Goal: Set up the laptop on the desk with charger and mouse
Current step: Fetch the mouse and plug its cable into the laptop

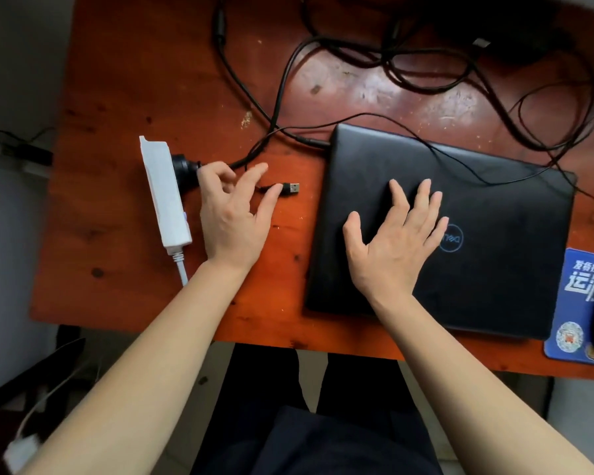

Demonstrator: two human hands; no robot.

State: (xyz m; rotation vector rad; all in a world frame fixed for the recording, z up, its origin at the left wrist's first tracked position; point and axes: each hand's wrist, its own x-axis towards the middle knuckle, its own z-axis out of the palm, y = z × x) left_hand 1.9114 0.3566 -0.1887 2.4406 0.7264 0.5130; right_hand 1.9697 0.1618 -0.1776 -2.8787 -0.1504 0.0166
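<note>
Orange desk (117, 97); cable (436, 151) across laptop (494, 269) under flat right hand (391, 248); left hand (234, 221) perhaps on USB plug (291, 188); fingers (399, 197) apart.

The reddish wooden desk (117, 80) bears a closed laptop (494, 269) (near its front edge), a white power strip (163, 186) at left, a USB plug (290, 188) between them, black cables (278, 97) behind, a blue mouse pad (568, 303) at right.

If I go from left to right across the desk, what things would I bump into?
white power strip → black plug → left hand → USB plug → laptop → blue mouse pad
</note>
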